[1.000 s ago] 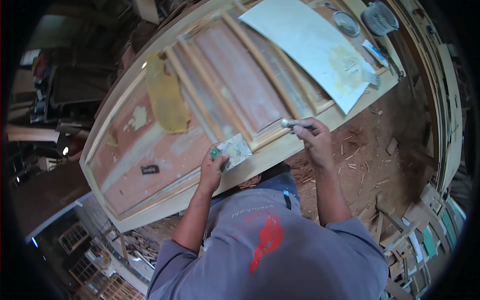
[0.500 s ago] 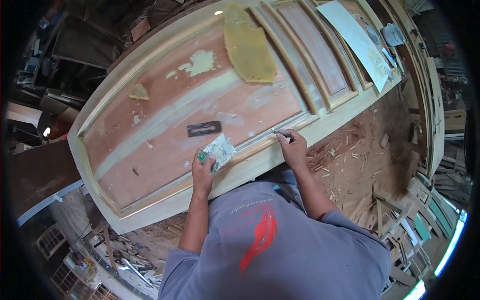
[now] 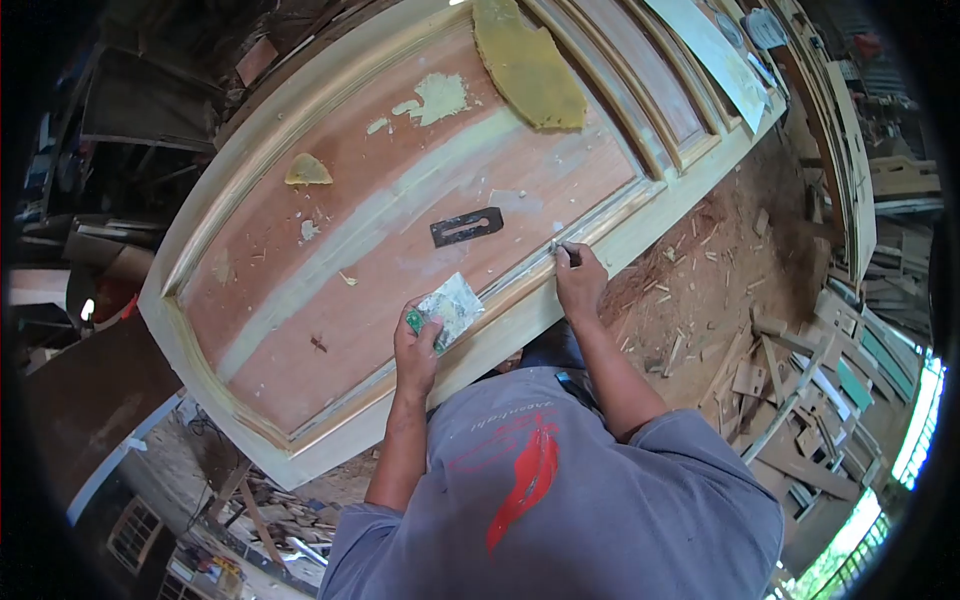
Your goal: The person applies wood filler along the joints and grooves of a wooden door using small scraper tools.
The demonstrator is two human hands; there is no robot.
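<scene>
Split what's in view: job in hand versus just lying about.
In use, by the look of it:
smeared plate, left hand
small tool, right hand, at the moulding
panelled wooden piece

Lying about:
slotted metal blade
large yellowish sheet
small yellowish scrap
wood offcuts on the floor

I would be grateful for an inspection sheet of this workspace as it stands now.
Surface: reddish panel with raised trim, a long pale band and pale patches.
Job's things: smeared plate; small tool, mostly hidden; white sheet and tub at the far right.
Clutter: slotted black blade, large yellow piece and yellow scrap lie on the panel.
Hands: left hand holds the plate; right hand pinches the small tool at the near trim.
Cables: cannot tell; the edges are dim.
Surroundings: wood bits strewn on the floor; offcuts piled at lower right.
</scene>
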